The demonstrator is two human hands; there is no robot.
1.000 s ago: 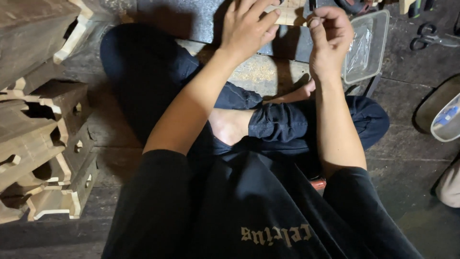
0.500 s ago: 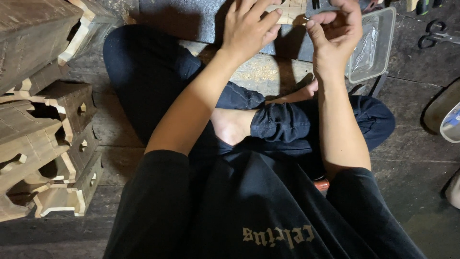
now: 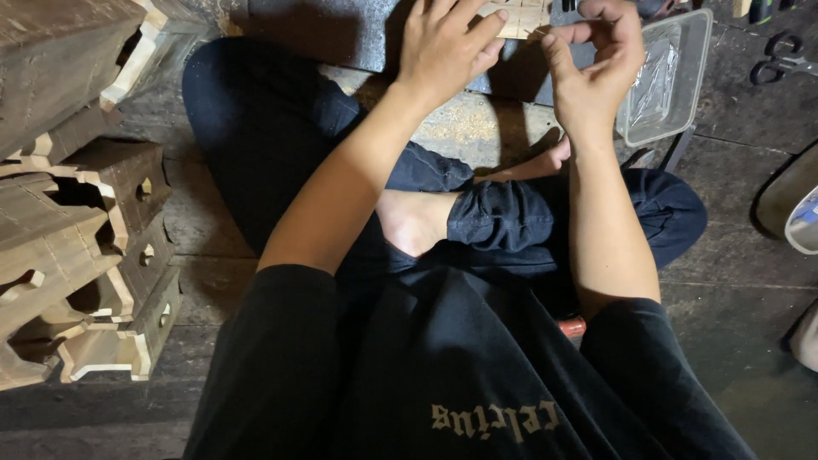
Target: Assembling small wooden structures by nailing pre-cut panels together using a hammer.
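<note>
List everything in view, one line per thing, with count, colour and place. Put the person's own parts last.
Wooden piece: one, pale, top centre, under the left hand.
Carved wooden blocks: a stack, brown, left edge.
Plastic container: one, clear, top right.
Scissors: one pair, dark, top right.
Sawdust patch: pale, on the floor before the legs.
Legs: crossed, dark trousers, centre.
Left hand: flat on the wooden piece.
Right hand: fingers pinched together, contents unclear.
</note>
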